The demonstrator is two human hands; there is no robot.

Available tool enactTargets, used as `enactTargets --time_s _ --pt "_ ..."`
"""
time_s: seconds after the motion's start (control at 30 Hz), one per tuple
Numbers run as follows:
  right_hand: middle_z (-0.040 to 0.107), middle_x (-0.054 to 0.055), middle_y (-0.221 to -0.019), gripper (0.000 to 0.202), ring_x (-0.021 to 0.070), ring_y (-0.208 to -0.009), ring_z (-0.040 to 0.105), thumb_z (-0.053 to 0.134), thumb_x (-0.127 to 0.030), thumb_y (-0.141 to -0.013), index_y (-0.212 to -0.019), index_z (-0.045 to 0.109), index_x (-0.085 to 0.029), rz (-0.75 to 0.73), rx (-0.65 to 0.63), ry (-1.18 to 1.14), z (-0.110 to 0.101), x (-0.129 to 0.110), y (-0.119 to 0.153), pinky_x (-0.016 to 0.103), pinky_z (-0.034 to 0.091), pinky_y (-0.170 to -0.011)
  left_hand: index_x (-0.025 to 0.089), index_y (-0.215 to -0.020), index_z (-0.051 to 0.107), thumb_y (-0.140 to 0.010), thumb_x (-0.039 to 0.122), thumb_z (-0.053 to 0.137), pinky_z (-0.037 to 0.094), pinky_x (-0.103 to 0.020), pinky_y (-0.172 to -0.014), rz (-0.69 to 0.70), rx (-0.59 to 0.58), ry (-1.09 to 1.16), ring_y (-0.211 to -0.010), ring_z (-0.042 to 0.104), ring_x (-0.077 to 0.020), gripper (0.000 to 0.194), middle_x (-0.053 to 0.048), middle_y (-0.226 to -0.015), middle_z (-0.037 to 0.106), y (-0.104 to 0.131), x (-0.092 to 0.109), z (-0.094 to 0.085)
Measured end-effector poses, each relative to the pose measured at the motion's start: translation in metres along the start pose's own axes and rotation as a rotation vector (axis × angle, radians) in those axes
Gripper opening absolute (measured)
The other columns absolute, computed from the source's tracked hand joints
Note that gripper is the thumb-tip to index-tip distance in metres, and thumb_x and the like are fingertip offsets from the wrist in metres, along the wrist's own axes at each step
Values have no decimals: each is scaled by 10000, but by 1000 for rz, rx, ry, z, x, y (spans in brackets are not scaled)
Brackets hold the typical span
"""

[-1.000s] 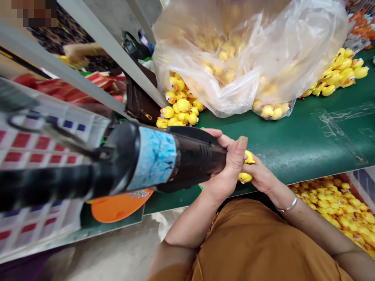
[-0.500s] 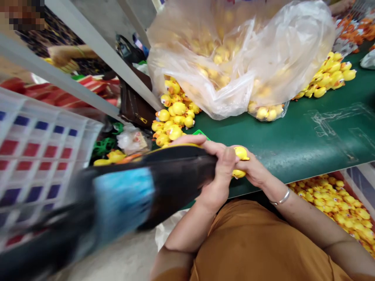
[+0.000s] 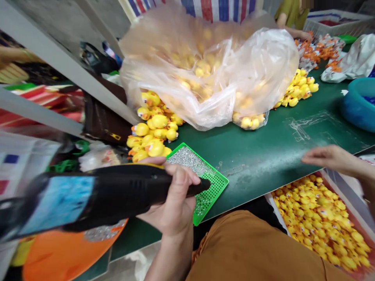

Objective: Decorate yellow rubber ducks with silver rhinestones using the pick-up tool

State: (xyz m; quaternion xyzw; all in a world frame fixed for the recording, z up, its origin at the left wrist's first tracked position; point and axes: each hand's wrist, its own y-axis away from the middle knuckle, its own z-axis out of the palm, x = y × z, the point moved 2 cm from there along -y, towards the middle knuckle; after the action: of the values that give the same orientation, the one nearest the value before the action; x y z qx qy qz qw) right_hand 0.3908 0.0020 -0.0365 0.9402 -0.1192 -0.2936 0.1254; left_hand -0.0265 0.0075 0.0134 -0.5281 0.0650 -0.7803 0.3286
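A black electric screwdriver [image 3: 125, 191] with a blue label lies in the grip of my left hand [image 3: 175, 199]. Its tip is over a green perforated tray [image 3: 215, 187], where small silvery screws cover the far part. My right hand [image 3: 328, 158] is out to the right, fingers stretched and holding nothing. Below it stands a bin full of yellow toy ducks [image 3: 319, 218]; one duck [image 3: 324, 201] looks slightly blurred. More yellow ducks [image 3: 155, 128] are heaped beyond the tray.
A large clear plastic bag [image 3: 187, 78] of ducks rests on the green table [image 3: 249, 156]. An orange dish [image 3: 70, 253] with screws is at lower left, a blue basin [image 3: 359, 103] at right. Another person's hand [image 3: 303, 35] is near orange pieces [image 3: 319, 48].
My right hand has let go of the yellow duck and moved right, above the bin. The screwdriver in my left hand has shifted left and down in view, and the green tray shows.
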Motion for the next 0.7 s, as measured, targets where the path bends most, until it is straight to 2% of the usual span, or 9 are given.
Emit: enactTargets --time_s 0.03,0.07,0.13,0.23,0.33,0.43,0.53,0.63,0.7 --pt "796 117 -849 190 277 -792 742 727 -407 -768 -790 788 -227 -27 78 -34 5 -15 -21 382 547 -777 220 -973 679 -734 286 894 488 -265 -462 -15 -5 -21 -435 571 -96 328 88 -575 590 1 -3 1" --pt "795 121 -876 201 278 -816 737 664 -359 -832 -844 783 -197 -44 235 -27 10 -33 -44 377 544 -787 222 -978 673 -737 292 893 490 -266 -463 -11 -21 -40 -435 575 -99 333 85 -586 601 2 -4 3" --pt "794 136 -922 163 309 -927 735 647 -265 -846 -837 773 -163 26 454 67 23 -69 -92 390 540 -866 227 -979 665 -750 301 883 492 -268 -470 1 -43 -83 -435 577 -102 325 81 -597 615 4 -5 5" --pt "774 193 -925 222 365 -1024 718 675 -328 -857 -822 761 -126 82 504 71 41 -106 -156 427 538 -910 233 -981 665 -768 277 866 500 -272 -485 22 -34 -118 -439 587 -107 296 76 -598 625 4 -4 5" --pt "753 174 -884 212 351 -976 717 783 -308 -760 -843 740 -118 89 464 -10 51 -116 -194 420 553 -874 227 -981 670 -771 269 862 492 -268 -473 34 -13 -143 -430 585 -107 287 75 -590 628 3 -5 1" --pt "706 97 -767 257 268 -782 699 839 -218 -670 -868 704 -126 147 412 -285 55 -107 -204 369 570 -723 224 -965 666 -753 291 872 490 -266 -470 36 9 -182 -422 577 -104 303 82 -584 623 1 -8 -4" --pt "621 16 -629 255 159 -565 599 801 -164 -673 -882 660 -134 222 350 -545 59 -92 -195 282 524 -546 218 -948 665 -728 311 891 489 -256 -461 24 22 -172 -423 579 -98 328 81 -602 626 1 -10 -5" --pt "578 -39 -587 296 103 -472 511 767 -156 -674 -933 624 -158 217 353 -597 64 -80 -177 223 471 -459 211 -940 672 -712 294 904 496 -247 -453 8 10 -138 -428 578 -91 336 76 -626 635 3 -10 -2" --pt "570 -56 -595 344 93 -468 502 782 -171 -656 -946 598 -174 216 391 -602 69 -70 -163 201 456 -441 211 -940 677 -709 272 906 501 -243 -453 1 4 -115 -431 575 -87 331 72 -637 642 4 -9 -1"
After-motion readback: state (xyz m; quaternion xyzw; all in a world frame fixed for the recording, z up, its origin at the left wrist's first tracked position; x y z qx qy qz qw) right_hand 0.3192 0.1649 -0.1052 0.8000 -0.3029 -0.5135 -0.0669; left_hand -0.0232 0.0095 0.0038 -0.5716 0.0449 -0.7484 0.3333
